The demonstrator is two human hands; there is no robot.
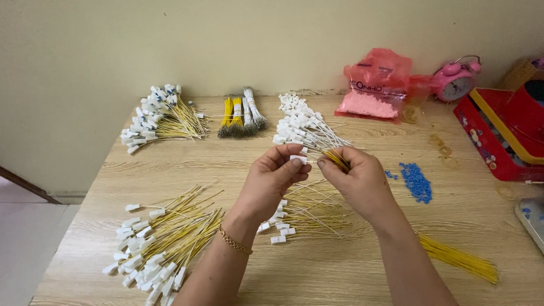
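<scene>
My left hand [271, 177] pinches a small white plastic connector [298, 159] above the middle of the wooden table [373, 276]. My right hand [357, 179] grips a bundle of thin yellow wires [462, 260] that trails back under my forearm, with wire tips at its fingers close to the connector. Below my hands lies a loose pile of yellow and white wires with white connectors [304, 212]. A bigger pile of yellow wires with white connectors [157, 244] lies at the front left.
At the back lie another connector-and-wire heap [156, 118], bundled yellow and white wires [240, 115], white wires with connectors [301, 125], a pink bag of pellets [375, 86] and a pink alarm clock [455, 80]. Small blue pieces [416, 181], a red box [512, 129] and a tray [543, 228] are at right.
</scene>
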